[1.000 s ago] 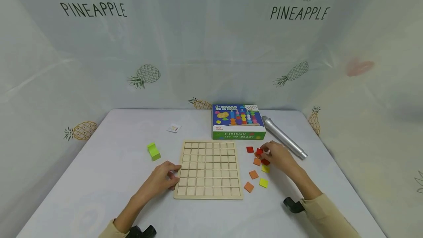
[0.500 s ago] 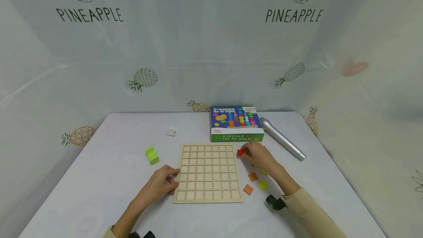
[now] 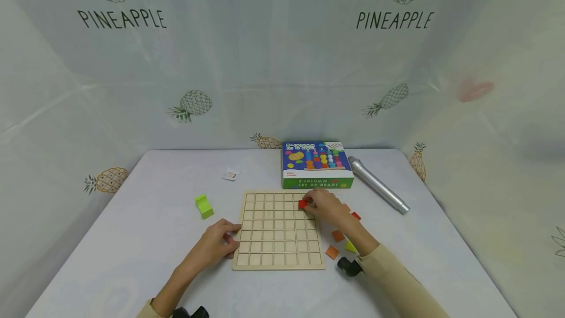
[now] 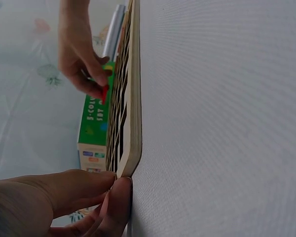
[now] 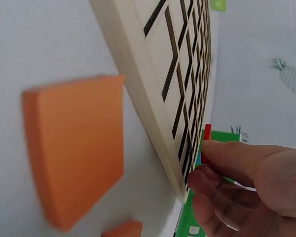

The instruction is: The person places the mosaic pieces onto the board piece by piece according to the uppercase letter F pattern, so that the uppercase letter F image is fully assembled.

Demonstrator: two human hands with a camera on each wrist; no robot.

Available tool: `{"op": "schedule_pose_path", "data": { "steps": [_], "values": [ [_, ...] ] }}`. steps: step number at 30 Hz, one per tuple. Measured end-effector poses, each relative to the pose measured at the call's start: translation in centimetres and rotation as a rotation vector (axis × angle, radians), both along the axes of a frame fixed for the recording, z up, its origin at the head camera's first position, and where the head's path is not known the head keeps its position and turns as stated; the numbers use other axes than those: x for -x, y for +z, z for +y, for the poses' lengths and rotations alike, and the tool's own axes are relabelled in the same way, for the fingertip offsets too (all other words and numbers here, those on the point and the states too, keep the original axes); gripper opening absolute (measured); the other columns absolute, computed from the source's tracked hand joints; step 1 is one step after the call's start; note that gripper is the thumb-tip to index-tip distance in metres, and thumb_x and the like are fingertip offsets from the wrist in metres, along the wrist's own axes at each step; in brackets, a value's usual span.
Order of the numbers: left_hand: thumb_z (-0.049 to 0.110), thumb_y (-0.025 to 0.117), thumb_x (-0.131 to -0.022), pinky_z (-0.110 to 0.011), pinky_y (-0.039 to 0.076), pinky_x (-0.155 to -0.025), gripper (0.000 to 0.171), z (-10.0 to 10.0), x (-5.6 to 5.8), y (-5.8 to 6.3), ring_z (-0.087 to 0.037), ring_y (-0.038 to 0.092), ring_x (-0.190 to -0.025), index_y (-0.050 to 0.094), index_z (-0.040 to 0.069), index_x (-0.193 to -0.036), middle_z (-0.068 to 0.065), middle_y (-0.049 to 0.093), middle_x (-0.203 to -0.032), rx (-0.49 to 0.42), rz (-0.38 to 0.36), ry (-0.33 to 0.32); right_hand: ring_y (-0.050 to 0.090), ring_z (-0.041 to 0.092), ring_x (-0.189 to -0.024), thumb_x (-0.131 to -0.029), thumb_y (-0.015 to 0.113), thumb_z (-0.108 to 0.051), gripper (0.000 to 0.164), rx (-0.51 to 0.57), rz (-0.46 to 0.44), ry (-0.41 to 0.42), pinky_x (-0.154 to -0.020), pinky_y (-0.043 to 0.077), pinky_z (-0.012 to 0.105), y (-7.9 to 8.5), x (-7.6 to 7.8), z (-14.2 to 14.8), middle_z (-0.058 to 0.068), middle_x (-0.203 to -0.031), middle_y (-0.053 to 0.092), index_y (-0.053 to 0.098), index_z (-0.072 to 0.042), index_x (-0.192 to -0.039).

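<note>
A pale wooden grid board (image 3: 278,229) lies flat on the table. At its left edge, my left hand (image 3: 216,239) grips the rim; in the left wrist view, fingertips (image 4: 122,185) meet right at the board's edge. My right hand (image 3: 324,205) pinches a small square red tile (image 3: 302,204) between thumb and fingers, close over the board's upper right cells. The right wrist view shows that tile (image 5: 207,132) held on edge. Beside the board's right side lie orange tiles (image 3: 332,252), a yellow tile (image 3: 350,247) and another red tile (image 3: 355,216), partly covered by the right arm.
Behind the board stands a blue and green bead-set box (image 3: 318,166). To its right lies a silver microphone-like tube (image 3: 379,185). Light green blocks (image 3: 204,206) and a small white packet (image 3: 231,174) sit left of the board. A pineapple-print sheet (image 3: 265,63) hangs behind the table.
My right hand has picked a red tile from the pile on the right and moved left with it, over the board. The left hand stays at the board's left edge.
</note>
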State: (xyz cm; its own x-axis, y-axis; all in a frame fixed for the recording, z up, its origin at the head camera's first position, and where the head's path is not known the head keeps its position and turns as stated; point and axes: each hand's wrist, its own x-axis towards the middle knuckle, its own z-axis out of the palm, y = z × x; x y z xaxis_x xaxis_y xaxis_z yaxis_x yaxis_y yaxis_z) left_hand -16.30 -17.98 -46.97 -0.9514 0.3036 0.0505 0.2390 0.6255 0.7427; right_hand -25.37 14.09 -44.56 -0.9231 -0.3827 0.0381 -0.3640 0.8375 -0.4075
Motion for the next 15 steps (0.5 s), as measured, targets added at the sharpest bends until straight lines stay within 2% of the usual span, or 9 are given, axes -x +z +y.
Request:
{"op": "schedule_pose_path", "data": {
  "steps": [6, 15],
  "values": [
    [-0.003, 0.072, -0.081, -0.018, 0.054, -0.050, 0.044, 0.0, 0.1, 0.1, -0.005, 0.060, -0.070, 0.062, -0.009, -0.124, -0.016, 0.061, -0.109, -0.002, 0.001, -0.002, 0.059, 0.015, -0.087, -0.089, 0.072, -0.017, 0.023, -0.008, -0.004, 0.023, -0.079, 0.057, 0.033, 0.2, 0.3, -1.6, 0.005, -0.098, 0.066, 0.071, -0.005, -0.109],
    [-0.002, 0.073, -0.079, -0.019, 0.053, -0.049, 0.045, 0.0, 0.0, 0.0, -0.004, 0.059, -0.069, 0.063, -0.010, -0.123, -0.014, 0.061, -0.106, 0.008, -0.002, 0.014, 0.058, 0.015, -0.085, -0.090, 0.072, -0.019, 0.023, -0.008, -0.017, 0.042, -0.079, 0.057, 0.033, -0.2, 0.4, -2.9, 0.004, -0.098, 0.065, 0.071, -0.006, -0.109]
  ]
}}
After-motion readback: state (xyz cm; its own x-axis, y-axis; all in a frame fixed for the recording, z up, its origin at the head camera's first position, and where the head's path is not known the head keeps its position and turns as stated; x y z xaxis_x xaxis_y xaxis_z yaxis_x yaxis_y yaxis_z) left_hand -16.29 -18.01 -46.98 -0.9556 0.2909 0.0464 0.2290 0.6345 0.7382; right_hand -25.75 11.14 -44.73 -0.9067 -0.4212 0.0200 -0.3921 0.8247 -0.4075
